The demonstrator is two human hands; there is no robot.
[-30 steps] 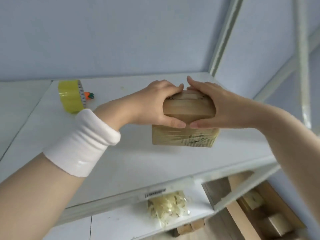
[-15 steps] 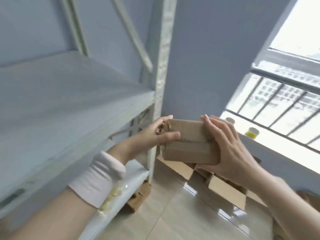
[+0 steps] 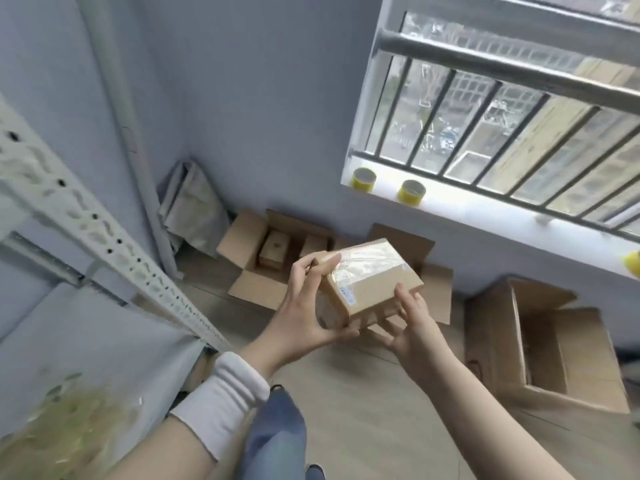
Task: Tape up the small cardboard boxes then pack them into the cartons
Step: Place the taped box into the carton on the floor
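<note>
A small cardboard box (image 3: 372, 284), sealed with clear tape on top, is held in the air over the floor. My left hand (image 3: 304, 306) grips its left end, fingers over the top edge and thumb underneath. My right hand (image 3: 412, 323) supports the box's near right side, thumb on its front face and fingers under it. Behind the box an open carton (image 3: 256, 247) stands on the floor with small boxes (image 3: 273, 247) inside. Another open carton (image 3: 554, 344) lies at the right. A third carton's flap (image 3: 415, 240) shows behind the held box.
A white metal shelf upright (image 3: 86, 220) slants across the left, with a lower shelf (image 3: 104, 341) holding a bag of tape scraps (image 3: 62, 431). Yellow tape rolls (image 3: 411, 191) sit on the window sill under the barred window. Grey bags (image 3: 194, 209) lean in the corner.
The box was lifted off the shelf top and carried right, away from the shelf. The view swung toward the floor cartons and window. Both hands shifted their hold on the box.
</note>
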